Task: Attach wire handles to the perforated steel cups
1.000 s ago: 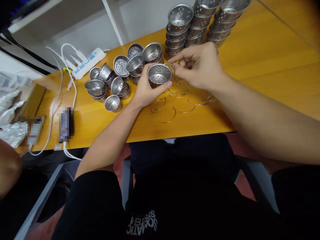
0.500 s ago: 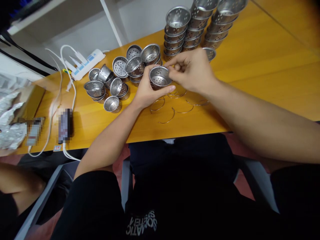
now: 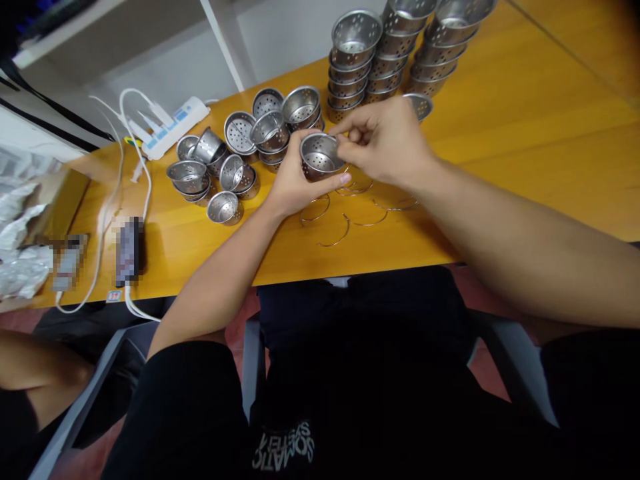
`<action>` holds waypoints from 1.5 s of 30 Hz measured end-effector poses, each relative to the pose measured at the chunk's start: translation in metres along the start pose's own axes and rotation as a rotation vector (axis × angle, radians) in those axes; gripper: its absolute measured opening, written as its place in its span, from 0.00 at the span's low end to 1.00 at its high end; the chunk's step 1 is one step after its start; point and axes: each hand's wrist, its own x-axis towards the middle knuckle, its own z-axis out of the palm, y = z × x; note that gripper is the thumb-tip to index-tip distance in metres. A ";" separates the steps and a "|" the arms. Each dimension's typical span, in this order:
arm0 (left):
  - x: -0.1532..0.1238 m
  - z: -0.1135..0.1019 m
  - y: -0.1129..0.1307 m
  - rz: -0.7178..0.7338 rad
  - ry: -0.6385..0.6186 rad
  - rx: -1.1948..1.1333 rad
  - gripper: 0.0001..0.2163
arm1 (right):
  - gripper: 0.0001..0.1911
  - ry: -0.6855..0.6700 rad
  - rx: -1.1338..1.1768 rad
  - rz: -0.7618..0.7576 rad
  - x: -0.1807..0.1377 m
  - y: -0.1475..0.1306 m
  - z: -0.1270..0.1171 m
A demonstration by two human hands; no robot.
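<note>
Head view, nearest: thin silver wire arcs (image 3: 334, 232) strewn on the orange wooden table (image 3: 525, 153), close to hand. Just beyond, small perforated steel cup (image 3: 319, 155) held over the arcs, mouth up for a clear look, wrapped in the closed grip of the left hand (image 3: 291, 185) to steady it; grip of the right hand (image 3: 386, 143) pinched on its rim. Farther left, loose heap of matching cups (image 3: 235, 157); farthest, nested stacks of cups (image 3: 390, 63), kept apart

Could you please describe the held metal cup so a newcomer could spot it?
On the yellow table, between the loose heap of perforated cups and the tall stacks, the left hand grips one cup. It is the only one held, with the right hand at its rim.
</note>
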 end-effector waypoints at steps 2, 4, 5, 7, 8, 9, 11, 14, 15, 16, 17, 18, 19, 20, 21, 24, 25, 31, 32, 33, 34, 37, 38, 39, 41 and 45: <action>0.000 -0.001 0.003 -0.001 0.009 -0.028 0.58 | 0.13 0.026 0.016 -0.021 0.002 0.001 0.003; 0.001 -0.002 0.006 -0.010 0.004 -0.056 0.58 | 0.14 0.053 0.061 -0.051 0.005 0.001 0.004; 0.001 -0.004 0.007 -0.022 -0.002 -0.066 0.57 | 0.16 0.051 0.098 -0.068 0.005 0.001 0.002; 0.000 -0.007 0.010 -0.053 -0.012 -0.084 0.54 | 0.22 -0.025 0.203 -0.110 0.005 0.000 -0.007; 0.000 -0.009 0.010 -0.065 -0.012 -0.094 0.52 | 0.27 -0.096 0.258 -0.133 0.005 0.000 -0.012; 0.000 -0.010 0.010 -0.072 -0.009 -0.105 0.50 | 0.31 -0.174 0.307 -0.156 0.005 -0.001 -0.018; -0.001 -0.012 0.009 -0.069 -0.002 -0.119 0.48 | 0.38 -0.292 0.380 -0.194 0.005 0.000 -0.026; -0.002 -0.009 0.006 -0.042 -0.001 -0.110 0.51 | 0.40 -0.315 0.437 -0.211 0.007 0.002 -0.028; -0.003 -0.007 0.005 -0.033 0.000 -0.097 0.53 | 0.40 -0.301 0.447 -0.208 0.007 0.002 -0.026; -0.003 -0.006 0.004 -0.025 0.001 -0.078 0.55 | 0.41 -0.287 0.453 -0.202 0.008 0.003 -0.024; -0.003 -0.005 0.003 -0.017 0.002 -0.057 0.55 | 0.41 -0.275 0.454 -0.193 0.008 0.004 -0.022; -0.003 -0.004 0.003 -0.010 0.002 -0.039 0.56 | 0.42 -0.270 0.453 -0.184 0.009 0.005 -0.020; -0.002 -0.004 0.003 -0.002 0.000 -0.025 0.56 | 0.42 -0.273 0.450 -0.176 0.009 0.006 -0.019; -0.002 -0.004 0.003 0.007 -0.005 -0.018 0.55 | 0.42 -0.280 0.448 -0.167 0.009 0.006 -0.019; -0.002 -0.004 0.004 0.015 -0.012 -0.014 0.55 | 0.42 -0.288 0.450 -0.160 0.009 0.007 -0.018; -0.001 -0.006 0.008 0.021 -0.040 -0.010 0.55 | 0.39 -0.313 0.468 -0.149 0.009 0.010 -0.020; 0.000 -0.007 0.009 0.020 -0.047 -0.010 0.55 | 0.38 -0.316 0.473 -0.145 0.009 0.010 -0.020; 0.001 -0.010 0.014 0.018 -0.054 -0.016 0.56 | 0.38 -0.346 0.491 -0.132 0.009 0.009 -0.022; 0.000 -0.009 0.013 0.019 -0.056 -0.014 0.56 | 0.39 -0.354 0.492 -0.132 0.010 0.009 -0.023; 0.000 -0.008 0.011 0.022 -0.055 -0.013 0.56 | 0.39 -0.364 0.491 -0.135 0.010 0.009 -0.023; 0.000 -0.007 0.010 0.026 -0.050 -0.016 0.56 | 0.39 -0.375 0.481 -0.139 0.010 0.010 -0.023; 0.000 -0.005 0.007 0.028 -0.022 -0.031 0.56 | 0.39 -0.336 0.444 -0.169 0.010 0.014 -0.023; 0.000 -0.005 0.006 0.023 -0.018 -0.032 0.56 | 0.40 -0.283 0.426 -0.188 0.010 0.015 -0.022; 0.000 -0.005 0.005 0.015 -0.019 -0.032 0.56 | 0.41 -0.220 0.402 -0.214 0.009 0.016 -0.022; 0.001 -0.007 0.002 -0.001 -0.026 -0.032 0.56 | 0.37 -0.107 0.304 -0.276 0.009 0.018 -0.022; 0.001 -0.009 -0.007 -0.015 0.002 -0.055 0.56 | 0.12 -0.083 0.088 -0.379 0.006 0.015 -0.028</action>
